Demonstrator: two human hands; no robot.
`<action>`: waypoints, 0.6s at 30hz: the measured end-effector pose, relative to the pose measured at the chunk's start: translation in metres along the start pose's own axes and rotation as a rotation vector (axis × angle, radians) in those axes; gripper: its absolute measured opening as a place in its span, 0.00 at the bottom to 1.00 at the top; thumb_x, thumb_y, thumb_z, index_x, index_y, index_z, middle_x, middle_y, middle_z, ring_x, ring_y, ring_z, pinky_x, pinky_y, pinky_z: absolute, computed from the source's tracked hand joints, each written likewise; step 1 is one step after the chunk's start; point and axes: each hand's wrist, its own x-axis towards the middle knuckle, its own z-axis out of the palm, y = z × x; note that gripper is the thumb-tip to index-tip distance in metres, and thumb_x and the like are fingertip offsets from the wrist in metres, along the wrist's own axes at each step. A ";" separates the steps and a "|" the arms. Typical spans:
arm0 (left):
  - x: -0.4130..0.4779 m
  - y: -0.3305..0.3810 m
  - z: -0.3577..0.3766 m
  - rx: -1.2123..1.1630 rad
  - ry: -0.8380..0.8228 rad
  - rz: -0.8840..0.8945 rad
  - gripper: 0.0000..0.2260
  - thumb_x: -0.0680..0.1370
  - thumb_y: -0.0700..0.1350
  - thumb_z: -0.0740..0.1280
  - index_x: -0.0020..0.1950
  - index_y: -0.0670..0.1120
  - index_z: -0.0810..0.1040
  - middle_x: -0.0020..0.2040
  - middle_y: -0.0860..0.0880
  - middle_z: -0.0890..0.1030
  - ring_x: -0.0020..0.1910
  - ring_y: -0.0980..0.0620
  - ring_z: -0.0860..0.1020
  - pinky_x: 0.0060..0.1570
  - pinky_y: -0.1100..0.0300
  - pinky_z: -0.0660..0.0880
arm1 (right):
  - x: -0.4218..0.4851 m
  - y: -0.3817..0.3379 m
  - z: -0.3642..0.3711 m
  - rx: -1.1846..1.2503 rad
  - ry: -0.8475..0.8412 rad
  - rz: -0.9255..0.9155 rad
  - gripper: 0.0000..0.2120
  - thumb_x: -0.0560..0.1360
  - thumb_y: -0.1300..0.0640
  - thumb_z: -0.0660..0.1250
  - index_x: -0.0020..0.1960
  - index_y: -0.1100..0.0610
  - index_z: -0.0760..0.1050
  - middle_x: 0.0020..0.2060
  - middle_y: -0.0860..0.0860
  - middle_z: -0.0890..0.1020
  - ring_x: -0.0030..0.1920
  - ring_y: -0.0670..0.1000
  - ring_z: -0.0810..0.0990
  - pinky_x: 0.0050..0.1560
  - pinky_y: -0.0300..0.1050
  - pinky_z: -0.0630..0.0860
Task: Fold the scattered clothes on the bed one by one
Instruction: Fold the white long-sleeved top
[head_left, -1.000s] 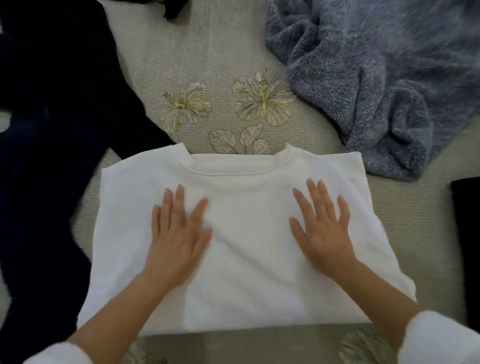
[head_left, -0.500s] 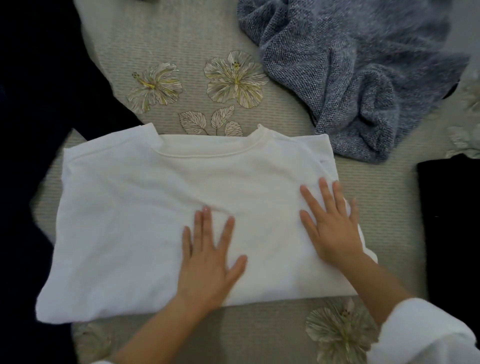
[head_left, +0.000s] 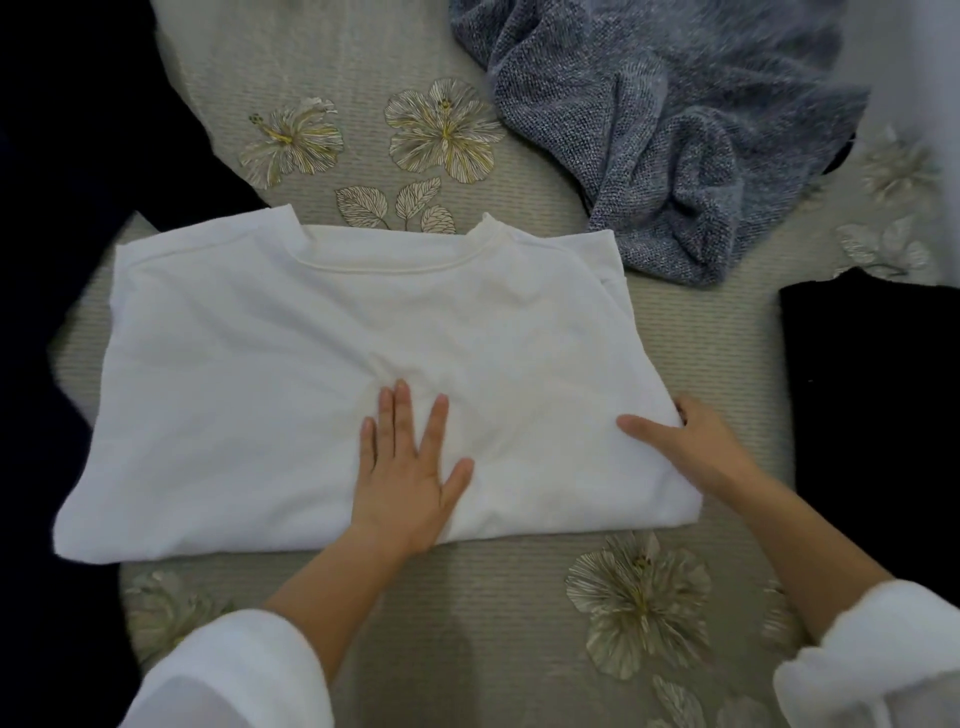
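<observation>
Pressing flat on the white crew-neck top (head_left: 311, 364), which lies partly folded mid-bed (head_left: 519, 597), the left hand (head_left: 410, 467) keeps its fingers straight. The right hand (head_left: 691, 447) seems to pinch the top's right edge, fingers hidden beneath. The blue-grey knit sweater (head_left: 675, 130) and the dark garment (head_left: 78, 208) at left await folding.

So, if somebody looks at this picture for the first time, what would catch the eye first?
The bright white shirt in the middle of the flowered bedcover stands out most, with the left hand pressed flat on it and the right hand gripping its right edge. Next comes the crumpled blue-grey knit sweater at the upper right.
</observation>
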 end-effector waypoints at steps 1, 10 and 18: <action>0.001 0.000 0.000 -0.015 -0.022 0.002 0.32 0.78 0.67 0.43 0.70 0.56 0.26 0.68 0.45 0.21 0.68 0.46 0.22 0.67 0.52 0.25 | -0.003 -0.002 -0.003 0.098 -0.042 0.036 0.26 0.65 0.43 0.76 0.55 0.57 0.75 0.44 0.47 0.82 0.42 0.49 0.82 0.35 0.41 0.74; 0.000 -0.012 -0.051 -0.449 -0.324 0.015 0.30 0.79 0.59 0.58 0.78 0.54 0.54 0.78 0.48 0.37 0.76 0.50 0.35 0.73 0.54 0.37 | -0.055 -0.078 -0.011 0.542 -0.557 0.156 0.20 0.58 0.58 0.75 0.49 0.63 0.82 0.46 0.58 0.85 0.43 0.56 0.84 0.43 0.46 0.81; -0.039 -0.071 -0.096 -1.647 -0.066 -0.518 0.12 0.80 0.51 0.60 0.61 0.53 0.77 0.66 0.51 0.76 0.61 0.55 0.74 0.62 0.58 0.69 | -0.110 -0.182 0.065 0.621 -0.598 0.038 0.18 0.61 0.57 0.72 0.49 0.63 0.79 0.44 0.57 0.82 0.45 0.55 0.81 0.52 0.49 0.77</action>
